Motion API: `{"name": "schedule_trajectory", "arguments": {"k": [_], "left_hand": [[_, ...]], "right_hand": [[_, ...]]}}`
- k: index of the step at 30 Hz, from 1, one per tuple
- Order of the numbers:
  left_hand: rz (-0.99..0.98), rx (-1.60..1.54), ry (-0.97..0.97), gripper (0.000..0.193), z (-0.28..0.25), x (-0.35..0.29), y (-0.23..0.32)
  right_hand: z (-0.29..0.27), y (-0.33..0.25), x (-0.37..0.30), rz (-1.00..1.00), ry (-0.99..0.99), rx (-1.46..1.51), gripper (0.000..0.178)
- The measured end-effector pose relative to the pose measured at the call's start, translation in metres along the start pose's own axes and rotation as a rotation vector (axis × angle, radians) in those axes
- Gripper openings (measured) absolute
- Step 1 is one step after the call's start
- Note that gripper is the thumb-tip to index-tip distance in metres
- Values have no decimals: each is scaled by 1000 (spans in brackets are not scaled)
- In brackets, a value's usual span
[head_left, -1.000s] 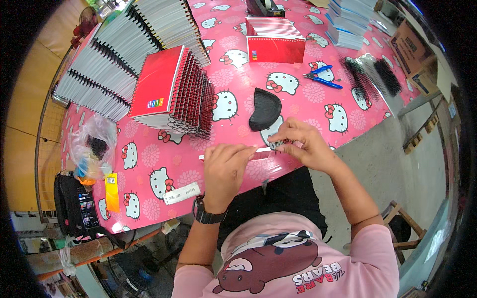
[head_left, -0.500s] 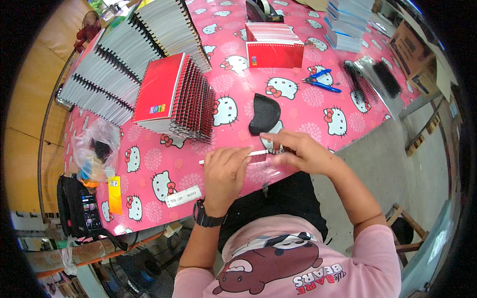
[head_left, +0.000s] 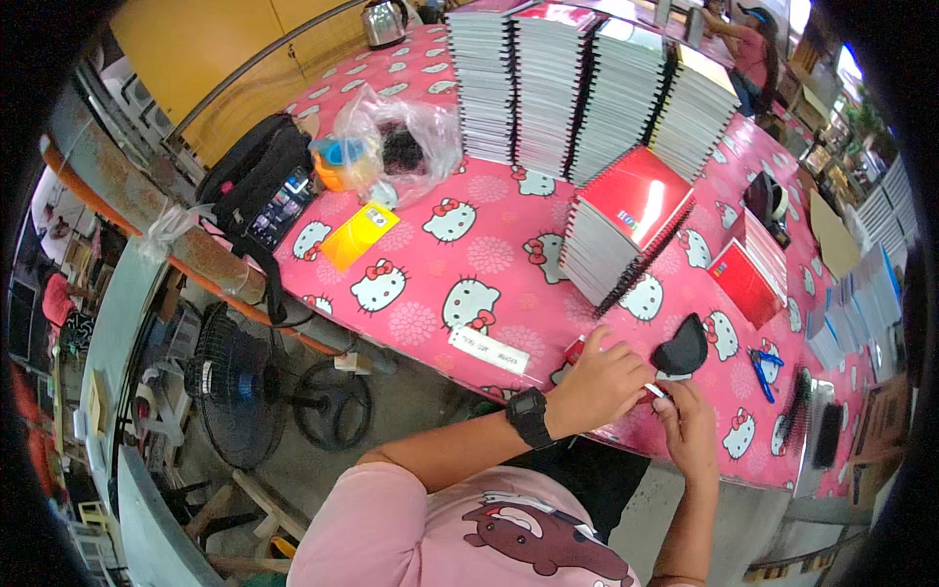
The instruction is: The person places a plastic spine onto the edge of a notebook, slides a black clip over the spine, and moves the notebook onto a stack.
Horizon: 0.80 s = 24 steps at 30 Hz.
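Glossy pink tabletop (head_left: 430, 274); left fingers (head_left: 626, 375) and right fingers (head_left: 687, 395) tight around a slim booklet (head_left: 655, 390)

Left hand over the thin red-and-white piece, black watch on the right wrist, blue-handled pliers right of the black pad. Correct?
Wrong wrist: the head view shows the black watch on the left one. The rest stands: left hand over the thin red-and-white piece, blue-handled pliers right of the black pad.
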<state>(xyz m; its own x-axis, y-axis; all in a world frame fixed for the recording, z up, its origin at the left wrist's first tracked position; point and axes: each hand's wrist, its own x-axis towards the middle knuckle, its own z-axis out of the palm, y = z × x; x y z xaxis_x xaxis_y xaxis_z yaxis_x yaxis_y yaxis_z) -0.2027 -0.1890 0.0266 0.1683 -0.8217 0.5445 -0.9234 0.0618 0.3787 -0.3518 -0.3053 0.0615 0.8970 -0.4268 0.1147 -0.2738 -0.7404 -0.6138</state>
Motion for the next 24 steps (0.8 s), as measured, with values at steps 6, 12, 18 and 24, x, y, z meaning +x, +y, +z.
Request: {"name": "schedule_trajectory", "arguments": {"k": [6, 12, 18, 24], "left_hand": [[-54, -109, 400, 19, -54, -31, -38], [-635, 689, 606, 32, -158, -138, -198], [-1122, 973, 189, 57, -221, -207, -283], [-1379, 890, 16, 84, -237, -173, -284]], "right_hand": [[12, -3, 5, 3, 34, -24, 17], [9, 4, 2, 22, 85, -12, 16], [13, 6, 5, 33, 102, 19, 16], [12, 0, 5, 38, 103, 25, 15]]}}
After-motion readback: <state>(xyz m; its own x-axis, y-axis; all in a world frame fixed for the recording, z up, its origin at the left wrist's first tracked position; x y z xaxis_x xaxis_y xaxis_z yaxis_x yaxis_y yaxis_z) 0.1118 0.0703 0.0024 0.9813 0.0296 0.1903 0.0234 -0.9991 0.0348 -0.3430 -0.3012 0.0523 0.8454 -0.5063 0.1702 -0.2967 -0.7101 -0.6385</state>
